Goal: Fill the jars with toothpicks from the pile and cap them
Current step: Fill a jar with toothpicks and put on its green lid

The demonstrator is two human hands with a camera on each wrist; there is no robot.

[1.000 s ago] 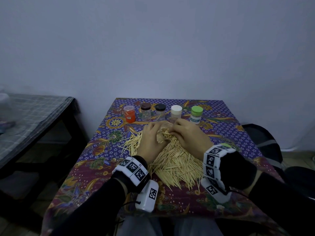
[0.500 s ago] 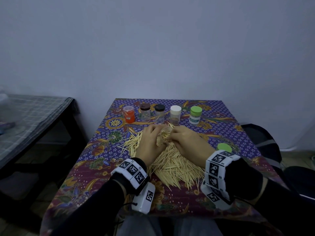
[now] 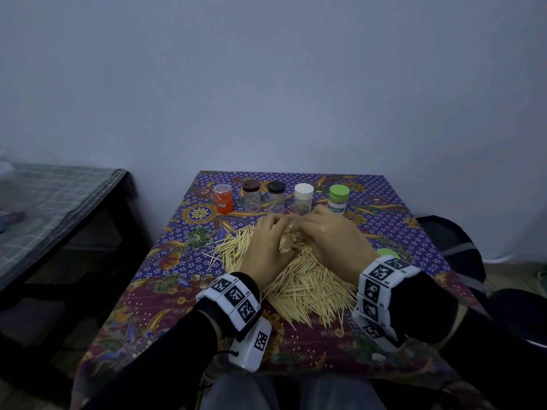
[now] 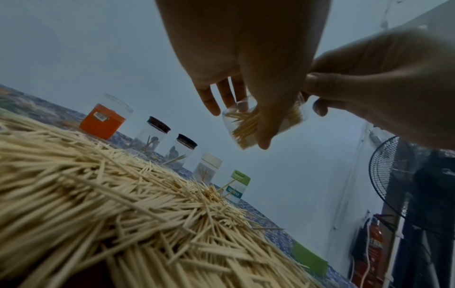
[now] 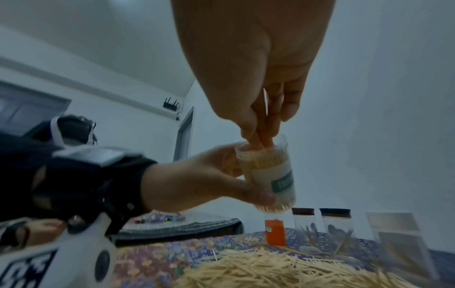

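Observation:
A big pile of toothpicks [image 3: 296,279] lies in the middle of the patterned tablecloth [image 3: 183,279]. Just above its far side my left hand [image 3: 266,241] grips a clear labelled jar [image 5: 273,175] that is partly filled with toothpicks and tilted. My right hand [image 5: 258,87] pinches toothpicks, its fingertips pushed into the jar's mouth. Behind the pile stands a row of capped jars: orange [image 3: 222,199], brown-capped [image 3: 251,195], black-capped [image 3: 276,196], white-capped [image 3: 303,198] and green-capped [image 3: 338,199]. A loose green cap [image 3: 387,253] lies by my right wrist, partly hidden.
A low table with a grey checked cloth [image 3: 44,208] stands to the left, across a gap of floor. A dark bag [image 3: 453,247] sits at the table's right side. In the left wrist view a standing fan [image 4: 393,185] shows beyond the table.
Both hands stay together over the far side of the pile with the jar between them. The right wrist has shifted slightly, and the jar sits a touch lower.

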